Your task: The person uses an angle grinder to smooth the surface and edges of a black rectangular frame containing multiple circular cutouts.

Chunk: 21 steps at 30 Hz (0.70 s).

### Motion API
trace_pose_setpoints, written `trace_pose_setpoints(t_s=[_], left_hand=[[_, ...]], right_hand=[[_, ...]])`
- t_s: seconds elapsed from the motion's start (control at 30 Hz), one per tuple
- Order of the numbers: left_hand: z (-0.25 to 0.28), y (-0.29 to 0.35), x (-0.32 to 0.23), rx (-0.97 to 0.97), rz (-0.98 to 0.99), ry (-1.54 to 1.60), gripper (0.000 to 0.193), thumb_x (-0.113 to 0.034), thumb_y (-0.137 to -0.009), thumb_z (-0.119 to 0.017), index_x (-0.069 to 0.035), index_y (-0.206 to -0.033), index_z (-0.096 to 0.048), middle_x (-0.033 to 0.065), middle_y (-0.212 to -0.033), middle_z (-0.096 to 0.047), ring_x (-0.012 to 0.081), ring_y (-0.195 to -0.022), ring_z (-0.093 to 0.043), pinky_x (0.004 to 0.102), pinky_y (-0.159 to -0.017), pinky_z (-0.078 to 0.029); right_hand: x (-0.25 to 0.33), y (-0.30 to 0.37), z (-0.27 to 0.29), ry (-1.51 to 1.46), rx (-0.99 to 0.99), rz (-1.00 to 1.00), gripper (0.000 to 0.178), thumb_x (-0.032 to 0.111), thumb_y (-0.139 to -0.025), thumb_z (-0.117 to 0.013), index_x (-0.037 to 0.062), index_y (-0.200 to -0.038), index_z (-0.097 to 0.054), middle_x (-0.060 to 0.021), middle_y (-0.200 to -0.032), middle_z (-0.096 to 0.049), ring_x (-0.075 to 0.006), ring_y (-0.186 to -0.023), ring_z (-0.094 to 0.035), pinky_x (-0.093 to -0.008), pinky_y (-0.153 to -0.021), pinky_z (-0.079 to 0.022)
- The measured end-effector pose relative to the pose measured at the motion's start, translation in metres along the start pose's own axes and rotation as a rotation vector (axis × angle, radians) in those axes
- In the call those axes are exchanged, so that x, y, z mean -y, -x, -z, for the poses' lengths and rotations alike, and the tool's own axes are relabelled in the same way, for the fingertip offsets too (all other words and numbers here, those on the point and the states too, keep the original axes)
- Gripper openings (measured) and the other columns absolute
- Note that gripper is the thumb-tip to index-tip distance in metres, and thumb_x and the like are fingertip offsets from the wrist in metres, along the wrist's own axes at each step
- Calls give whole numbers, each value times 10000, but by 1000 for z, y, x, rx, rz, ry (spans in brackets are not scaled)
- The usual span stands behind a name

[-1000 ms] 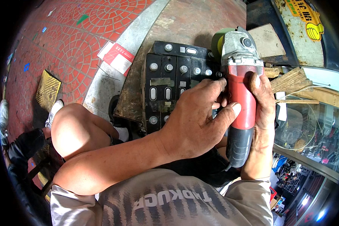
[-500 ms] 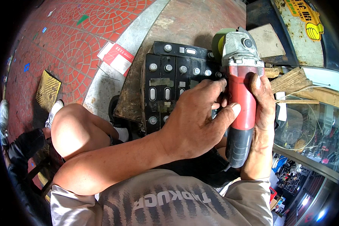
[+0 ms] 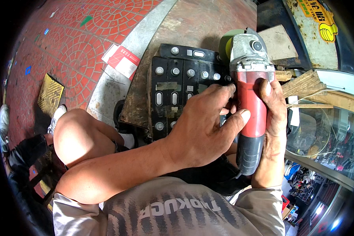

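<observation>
Over the right edge of a black bolted block [image 3: 176,84]: one angle grinder [image 3: 252,104], red body, grey head turned away from the wearer, black rear end nearest the shirt [image 3: 173,208].
Right hand [image 3: 275,104]: wrapped around the body's right side, thumb on top.
Left hand [image 3: 200,124]: thumb laid on the red housing, fingertips at its left flank; whether they grip beneath, cannot tell.
Disc [image 3: 227,41]: partly hidden behind the head; contact with the block, cannot tell.
Alongside: brown board [image 3: 202,27] under the block; wooden strips [image 3: 305,84] to the right.
Handling note, by judgement: steady right-hand support suits the weight; left fingers best stay behind the head, well off the disc.
</observation>
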<state>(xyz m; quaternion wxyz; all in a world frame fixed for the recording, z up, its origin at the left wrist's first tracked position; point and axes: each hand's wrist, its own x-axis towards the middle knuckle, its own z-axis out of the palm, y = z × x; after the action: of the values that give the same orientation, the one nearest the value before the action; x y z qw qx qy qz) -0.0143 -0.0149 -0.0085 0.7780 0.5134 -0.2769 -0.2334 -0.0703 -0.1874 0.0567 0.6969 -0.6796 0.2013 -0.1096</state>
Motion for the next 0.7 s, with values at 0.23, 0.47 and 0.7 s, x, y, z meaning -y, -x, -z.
trace_pose_setpoints(t_s=[0.23, 0.47, 0.7], left_hand=[[-2, -1, 5, 6, -17, 13, 331, -226, -1042, -740, 66, -1170, -653, 218, -957, -666, 347, -852, -688, 451, -793, -568], [-2, 1, 3, -3, -12, 34, 309, -218, -1045, -740, 55, -1164, -655, 203, -949, -659, 324, -850, -686, 437, -796, -571], [-2, 0, 2, 1, -1, 29, 307, -214, -1045, -742, 54, -1171, -659, 197, -945, -656, 310, -852, -684, 431, -801, -572]], right_hand=[[3, 1, 0, -127, 32, -54, 918, 332, -983, -871, -13, -1713, -434, -194, -1486, -696, -286, -1341, -706, -413, -1188, -547], [5, 1, -4, -105, 42, -25, 904, 333, -980, -874, -11, -1703, -455, -194, -1480, -704, -289, -1345, -706, -419, -1202, -537], [4, 1, -1, -146, 26, -52, 882, 310, -987, -869, -6, -1703, -461, -194, -1483, -704, -291, -1353, -705, -415, -1212, -532]])
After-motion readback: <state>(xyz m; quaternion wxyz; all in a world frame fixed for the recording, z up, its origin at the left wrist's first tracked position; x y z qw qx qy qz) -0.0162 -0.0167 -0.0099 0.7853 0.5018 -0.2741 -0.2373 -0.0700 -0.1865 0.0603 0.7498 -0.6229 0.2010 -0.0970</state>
